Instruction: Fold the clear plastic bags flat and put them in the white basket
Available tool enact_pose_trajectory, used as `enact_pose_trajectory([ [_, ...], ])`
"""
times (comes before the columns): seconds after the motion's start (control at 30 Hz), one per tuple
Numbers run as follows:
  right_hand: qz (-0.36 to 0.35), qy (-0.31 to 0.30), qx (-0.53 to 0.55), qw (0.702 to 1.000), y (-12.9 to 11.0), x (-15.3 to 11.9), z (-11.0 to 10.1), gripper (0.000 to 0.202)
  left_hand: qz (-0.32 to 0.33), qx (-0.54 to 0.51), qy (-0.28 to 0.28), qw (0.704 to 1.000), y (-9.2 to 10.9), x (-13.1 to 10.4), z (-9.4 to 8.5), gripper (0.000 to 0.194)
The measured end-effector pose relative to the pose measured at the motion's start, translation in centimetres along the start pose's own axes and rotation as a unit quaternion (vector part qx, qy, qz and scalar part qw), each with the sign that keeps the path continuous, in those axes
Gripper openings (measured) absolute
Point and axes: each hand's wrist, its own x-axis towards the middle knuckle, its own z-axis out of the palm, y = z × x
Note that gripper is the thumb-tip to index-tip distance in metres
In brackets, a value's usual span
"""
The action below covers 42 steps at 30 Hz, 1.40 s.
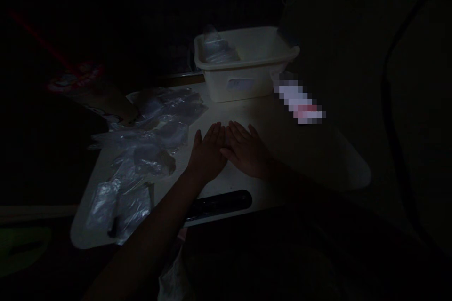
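My left hand [208,154] lies flat on a small white table [233,115], fingers stretched forward. Beside it my right hand [249,151] is also flat, its fingers angled toward the left one so that the two nearly meet at the tips. A pale patch shows between the fingers; whether something thin lies under them is too dark to tell. To the left of my hands spreads a loose pile of clear plastic bags [158,138]. More flat clear packets [132,209] lie at the front left corner.
Behind my hands stands a white plastic tub [240,82] with clear bags [221,51] inside. A blurred-out pale and red item [300,101] is at its right. On the left is a cup [95,99] with a red straw [45,42]. A black strip [222,202] runs along the front edge.
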Motion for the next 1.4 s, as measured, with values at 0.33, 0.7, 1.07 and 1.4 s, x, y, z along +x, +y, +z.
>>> enact_pose_trajectory([
  [0.33,0.001,0.001,-0.004,1.000,0.1,0.0,0.2,0.061,-0.003,-0.001,-0.001,1.000,-0.1,-0.1,0.0,0.048],
  [0.7,-0.002,0.013,0.007,1.000,0.0,-0.1,0.1,0.059,0.002,-0.009,0.007,1.000,-0.1,-0.1,0.0,0.048],
  [1.07,-0.041,0.059,0.059,0.996,1.1,0.0,-0.1,0.051,0.002,-0.012,0.010,1.000,-0.1,-0.1,-0.2,0.047],
  [1.4,-0.157,0.095,0.017,0.983,2.4,-1.1,-1.2,0.025,-0.010,-0.010,0.040,0.999,-0.1,0.0,0.1,0.045],
])
